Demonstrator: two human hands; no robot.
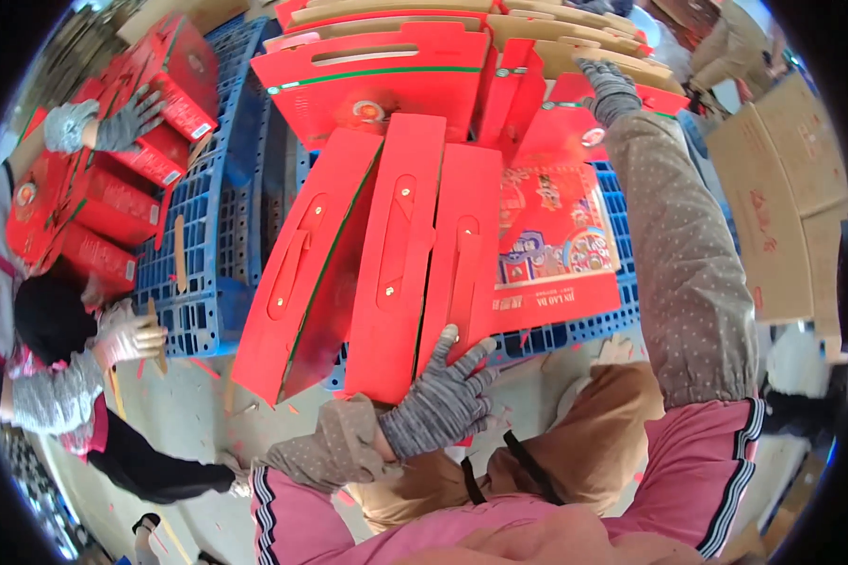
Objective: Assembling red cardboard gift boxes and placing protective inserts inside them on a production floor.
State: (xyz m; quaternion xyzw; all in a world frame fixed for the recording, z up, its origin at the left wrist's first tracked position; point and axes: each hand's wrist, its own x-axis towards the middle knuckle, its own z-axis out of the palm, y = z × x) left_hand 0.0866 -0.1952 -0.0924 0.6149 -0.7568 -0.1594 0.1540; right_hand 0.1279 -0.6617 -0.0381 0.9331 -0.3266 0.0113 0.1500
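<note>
My right arm reaches far forward, and my right hand (pixel 612 91) in a grey knit glove lies at the upper edge of a standing red carton (pixel 565 129) with a tan inside. Its fingers are stretched out over the edge, the palm hidden. My left hand (pixel 440 394), gloved the same way, is open with fingers spread at the near end of the closed red gift boxes. Three of these stand side by side: a left box (pixel 306 254), a middle box (pixel 407 254) and a right box (pixel 471 217), with handles on top. Beside them lies a printed red box (pixel 556 240).
More red cartons (pixel 377 80) stand in rows at the back. Blue plastic pallets (pixel 212 188) lie under and left of the boxes. At left, another person's gloved hand (pixel 130 121) touches stacked red boxes (pixel 113 202). Brown cardboard boxes (pixel 773 207) stand at right. Scraps litter the floor (pixel 198 405).
</note>
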